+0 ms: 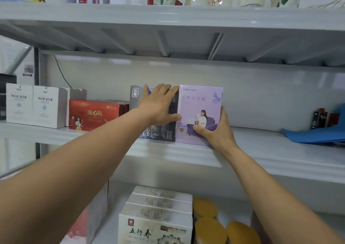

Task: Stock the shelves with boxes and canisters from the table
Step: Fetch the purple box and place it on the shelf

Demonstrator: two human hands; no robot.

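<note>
You have one view, from the camera on your head. It faces the shelving square-on from close in, level with the middle shelf point(261, 161). It looks up under the upper shelf point(130, 38) and down past the front edge onto the lower shelf point(113, 228).

On the middle shelf point(186, 156), from the left, stand two upright boxes point(33, 105), then flat boxes point(93, 114), then the NFC box point(160, 133) with the patch box point(197, 103) touching its right side. Well apart at far right lies a cloth point(317, 135), with small cans point(320, 119) behind it. On the lower shelf point(233, 209), a row of boxes point(158, 215) stands left of the canisters point(209, 228).
</note>
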